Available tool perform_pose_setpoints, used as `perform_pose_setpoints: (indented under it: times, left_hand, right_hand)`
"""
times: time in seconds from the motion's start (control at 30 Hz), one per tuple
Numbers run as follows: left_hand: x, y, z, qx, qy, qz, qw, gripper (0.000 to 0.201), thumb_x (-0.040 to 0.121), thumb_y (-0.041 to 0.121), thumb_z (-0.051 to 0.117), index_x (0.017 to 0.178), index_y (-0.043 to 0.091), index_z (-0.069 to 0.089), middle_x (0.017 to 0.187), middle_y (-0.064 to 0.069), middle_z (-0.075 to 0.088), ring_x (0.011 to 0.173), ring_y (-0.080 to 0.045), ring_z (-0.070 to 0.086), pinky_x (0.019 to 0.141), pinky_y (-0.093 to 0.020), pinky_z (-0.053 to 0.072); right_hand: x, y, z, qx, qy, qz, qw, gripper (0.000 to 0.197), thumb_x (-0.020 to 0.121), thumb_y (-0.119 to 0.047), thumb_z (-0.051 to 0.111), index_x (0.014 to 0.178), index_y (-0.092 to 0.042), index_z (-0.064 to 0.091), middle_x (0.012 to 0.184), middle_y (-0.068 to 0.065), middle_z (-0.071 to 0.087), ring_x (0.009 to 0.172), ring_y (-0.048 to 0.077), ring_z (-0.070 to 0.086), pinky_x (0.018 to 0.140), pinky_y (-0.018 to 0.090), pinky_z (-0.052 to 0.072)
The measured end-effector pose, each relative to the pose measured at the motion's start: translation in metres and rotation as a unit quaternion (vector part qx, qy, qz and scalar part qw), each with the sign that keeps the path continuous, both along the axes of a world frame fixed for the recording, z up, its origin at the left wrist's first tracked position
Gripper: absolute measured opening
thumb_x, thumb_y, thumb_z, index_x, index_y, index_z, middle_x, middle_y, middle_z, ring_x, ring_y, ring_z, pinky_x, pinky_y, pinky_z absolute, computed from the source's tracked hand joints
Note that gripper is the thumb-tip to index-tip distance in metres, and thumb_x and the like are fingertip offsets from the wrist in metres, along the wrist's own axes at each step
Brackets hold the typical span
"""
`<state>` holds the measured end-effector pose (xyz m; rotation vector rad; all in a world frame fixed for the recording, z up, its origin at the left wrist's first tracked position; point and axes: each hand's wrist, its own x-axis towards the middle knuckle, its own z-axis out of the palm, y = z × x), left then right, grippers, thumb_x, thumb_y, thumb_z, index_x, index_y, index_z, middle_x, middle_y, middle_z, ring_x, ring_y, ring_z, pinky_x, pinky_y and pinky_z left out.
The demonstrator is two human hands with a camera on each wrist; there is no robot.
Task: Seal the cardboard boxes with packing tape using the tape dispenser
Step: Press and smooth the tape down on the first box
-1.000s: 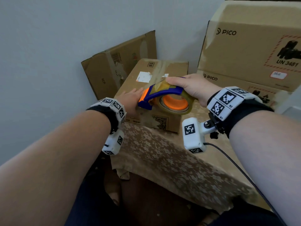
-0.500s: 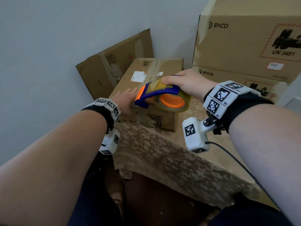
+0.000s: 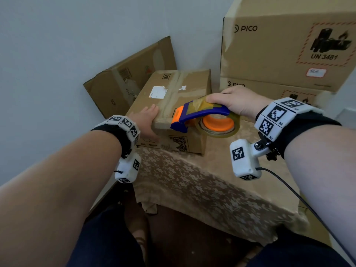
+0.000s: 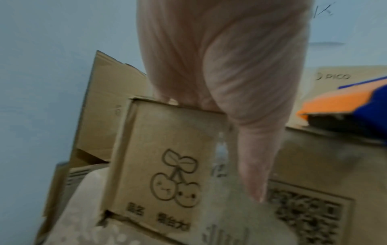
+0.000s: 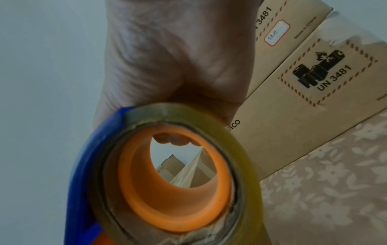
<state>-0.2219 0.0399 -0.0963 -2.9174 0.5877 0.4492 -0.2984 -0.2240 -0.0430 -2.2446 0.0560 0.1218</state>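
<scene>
Head view, right hand (image 3: 238, 103) gripping tape dispenser (image 3: 202, 116) over closed cardboard box (image 3: 173, 97), left hand (image 3: 146, 120) flat on it

Blue and orange tape dispenser (image 3: 200, 116) at centre, yellowish clear tape roll (image 3: 218, 124), brown cardboard box (image 3: 173, 97) with black QR print, beige floral tablecloth (image 3: 202, 185) at 6 o'clock, pale grey-blue wall (image 3: 77, 45) at 10 o'clock

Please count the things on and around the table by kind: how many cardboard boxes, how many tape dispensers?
Cardboard boxes: 4 — small box, flattened box, upper PICO box, lower PICO box.
Tape dispensers: 1 — tape dispenser, held by the right hand.
Total: 5
</scene>
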Motion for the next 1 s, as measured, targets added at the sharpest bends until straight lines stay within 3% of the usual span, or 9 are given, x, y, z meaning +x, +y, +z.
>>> perform_pose_setpoints:
  times: [0.07,0.17,0.33,0.63,0.9,1.0]
  left_hand:
    - [-0.006,-0.01,0.001,-0.008,-0.005,0.005,1.0,0.125,0.067,0.054,0.078,0.152,0.013,-0.004,0.16,-0.001,-0.003,0.146,-0.02,0.008,0.116,-0.053,0.019]
    - [-0.015,-0.025,-0.003,-0.028,-0.01,-0.005,1.0,0.13,0.066,0.059,0.076,0.151,0.014,-0.011,0.16,0.001,-0.01,0.147,-0.017,-0.002,0.117,-0.054,0.008]
    - [-0.018,-0.04,-0.008,-0.051,-0.025,-0.041,0.998,0.125,0.069,0.056,0.075,0.152,0.017,-0.01,0.16,0.001,-0.008,0.148,-0.018,-0.003,0.118,-0.053,0.005]
    - [-0.001,-0.018,-0.018,-0.12,-0.012,-0.063,0.991,0.126,0.06,0.06,0.08,0.153,0.026,0.001,0.16,0.004,0.011,0.146,-0.018,0.016,0.117,-0.05,0.016]
    - [-0.004,0.015,-0.006,-0.1,-0.007,-0.051,0.994,0.124,0.061,0.055,0.083,0.152,0.03,0.003,0.158,0.005,0.018,0.142,-0.021,0.025,0.113,-0.057,0.019]
    - [-0.005,0.012,-0.002,-0.104,-0.005,-0.049,0.993,0.12,0.061,0.052,0.084,0.151,0.033,0.007,0.153,0.005,0.029,0.138,-0.021,0.032,0.111,-0.055,0.024]
  right_hand:
    - [-0.001,0.0,-0.002,0.009,0.007,-0.009,1.0,0.037,0.08,-0.052,0.064,0.08,-0.016,0.064,0.071,0.007,0.057,0.068,0.02,0.052,0.065,0.029,0.039]
    - [-0.001,-0.001,-0.005,0.011,0.014,-0.016,1.0,0.037,0.08,-0.052,0.064,0.076,-0.015,0.062,0.067,0.006,0.055,0.066,0.02,0.051,0.064,0.03,0.038]
    - [-0.004,-0.002,-0.009,0.011,0.022,-0.026,0.999,0.038,0.08,-0.054,0.062,0.072,-0.017,0.059,0.064,0.005,0.056,0.066,0.021,0.051,0.066,0.031,0.038]
    - [-0.01,0.019,-0.002,-0.01,0.044,-0.032,0.998,0.041,0.084,-0.054,0.056,0.068,-0.017,0.057,0.074,0.01,0.058,0.072,0.023,0.052,0.073,0.032,0.039]
    - [-0.007,0.058,-0.009,0.015,0.035,-0.018,0.999,0.039,0.085,-0.051,0.058,0.075,-0.014,0.06,0.074,0.009,0.059,0.07,0.022,0.053,0.064,0.028,0.039]
    - [-0.006,0.053,-0.01,0.032,0.024,-0.024,0.999,0.036,0.084,-0.05,0.061,0.078,-0.014,0.063,0.074,0.009,0.059,0.07,0.021,0.054,0.064,0.028,0.04]
